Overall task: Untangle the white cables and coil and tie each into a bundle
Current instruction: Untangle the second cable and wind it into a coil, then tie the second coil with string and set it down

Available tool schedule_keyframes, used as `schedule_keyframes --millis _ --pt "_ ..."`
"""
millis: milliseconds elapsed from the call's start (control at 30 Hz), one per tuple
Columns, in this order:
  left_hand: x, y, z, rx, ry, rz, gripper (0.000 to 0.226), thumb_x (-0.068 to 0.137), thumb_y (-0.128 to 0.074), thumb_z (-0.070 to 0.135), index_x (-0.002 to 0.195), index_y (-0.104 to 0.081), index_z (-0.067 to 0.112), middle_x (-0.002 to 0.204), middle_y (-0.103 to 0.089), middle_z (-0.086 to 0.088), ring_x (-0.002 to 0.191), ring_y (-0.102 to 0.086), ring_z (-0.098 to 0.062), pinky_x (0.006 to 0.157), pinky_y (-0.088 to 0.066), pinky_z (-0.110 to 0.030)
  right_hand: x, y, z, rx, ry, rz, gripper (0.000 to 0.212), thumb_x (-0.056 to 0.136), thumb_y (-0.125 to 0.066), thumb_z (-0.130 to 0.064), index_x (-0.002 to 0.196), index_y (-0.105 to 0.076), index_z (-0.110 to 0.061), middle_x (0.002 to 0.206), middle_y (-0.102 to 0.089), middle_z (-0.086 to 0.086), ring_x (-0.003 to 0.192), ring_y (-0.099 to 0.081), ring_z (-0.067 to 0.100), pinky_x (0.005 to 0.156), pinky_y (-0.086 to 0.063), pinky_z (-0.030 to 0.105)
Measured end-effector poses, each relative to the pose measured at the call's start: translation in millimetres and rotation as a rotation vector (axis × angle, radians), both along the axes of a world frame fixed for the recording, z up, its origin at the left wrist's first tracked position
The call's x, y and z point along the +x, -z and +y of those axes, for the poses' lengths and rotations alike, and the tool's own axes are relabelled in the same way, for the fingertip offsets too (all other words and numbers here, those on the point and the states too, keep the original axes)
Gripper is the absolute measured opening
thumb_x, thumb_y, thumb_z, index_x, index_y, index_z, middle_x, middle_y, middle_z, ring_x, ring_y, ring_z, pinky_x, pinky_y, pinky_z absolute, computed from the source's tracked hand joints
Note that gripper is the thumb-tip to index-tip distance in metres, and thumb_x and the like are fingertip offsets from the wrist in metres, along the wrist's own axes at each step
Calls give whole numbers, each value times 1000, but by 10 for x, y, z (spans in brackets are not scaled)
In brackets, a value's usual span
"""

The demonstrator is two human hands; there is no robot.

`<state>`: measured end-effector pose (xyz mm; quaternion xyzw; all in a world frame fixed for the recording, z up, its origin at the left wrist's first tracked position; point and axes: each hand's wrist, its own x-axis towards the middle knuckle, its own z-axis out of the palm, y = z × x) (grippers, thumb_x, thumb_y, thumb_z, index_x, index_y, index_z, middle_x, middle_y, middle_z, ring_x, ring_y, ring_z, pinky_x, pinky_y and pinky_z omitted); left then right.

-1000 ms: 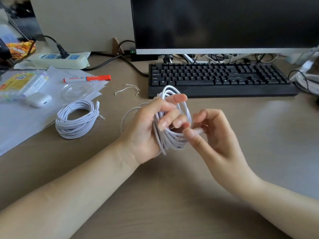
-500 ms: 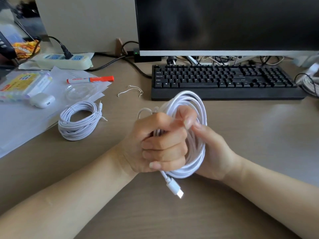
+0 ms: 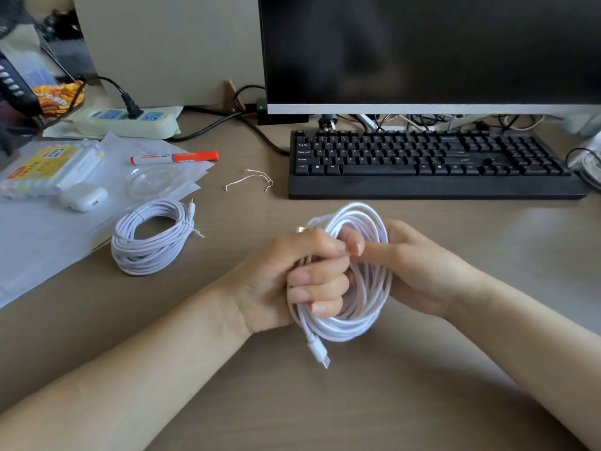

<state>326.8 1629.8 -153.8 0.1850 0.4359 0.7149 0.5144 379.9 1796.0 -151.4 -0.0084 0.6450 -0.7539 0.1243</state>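
A coiled white cable [image 3: 367,288] stands upright between both hands above the desk's middle. My left hand [image 3: 292,275] grips the coil's left side, fingers curled round the strands. My right hand [image 3: 419,265] holds the coil's right side from behind, thumb across the top strands. A white plug [image 3: 320,353] hangs loose below the coil. A second white cable [image 3: 153,237] lies coiled and tied on the desk to the left. A thin twist tie [image 3: 248,180] lies in front of the keyboard's left end.
A black keyboard [image 3: 432,164] and monitor [image 3: 422,50] stand behind the hands. At the left lie papers [image 3: 39,239], a red marker [image 3: 175,156], a white earbud case [image 3: 83,198], a clear lid and a power strip [image 3: 126,120]. More cables sit at the right edge.
My left hand has closed into a fist round the coil and my right hand has moved behind it. The plug end now hangs free below.
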Motion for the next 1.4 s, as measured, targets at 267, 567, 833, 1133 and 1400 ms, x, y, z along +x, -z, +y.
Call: schedule_keyframes --millis 267,567,833,1133,1400 --pt "2 89 -39 -229 -441 208 15 81 -62 20 70 -55 13 55 -41 2 42 -38 -8 43 -40 -20 -99 96 -191 174 188 -147 13 93 -50 -3 89 -62 1 61 -53 9 51 -53 15 51 -48 26" --pt "-95 314 -131 -407 -723 494 6 93 -51 9 88 -52 13 44 -38 12 40 -34 -6 38 -33 -19 -484 -50 -369 1161 -62 147 18 86 -51 -23 100 -56 -13 91 -64 4 84 -61 24 74 -50 33" --pt "-395 347 -292 -540 -630 585 8 93 -53 18 92 -53 10 41 -45 9 38 -43 -14 51 -40 -32 -691 -332 -413 1342 -206 160 51 85 -43 -64 76 -58 -16 73 -59 1 67 -54 12 60 -45 25" --pt "-480 303 -335 -633 -566 595 11 93 -50 18 91 -50 7 38 -41 7 34 -47 -15 55 -47 -38 -1607 -41 -460 1775 -29 652 24 89 -52 -18 110 -63 -15 118 -55 7 109 -49 31 88 -41 38" --pt "-517 303 -330 -596 -553 490 5 93 -51 18 95 -54 14 43 -41 6 38 -40 -12 47 -40 -26 -1821 6 -459 1995 -297 1121 20 43 -76 -1 51 -63 -15 61 -61 0 49 -59 21 45 -43 21"
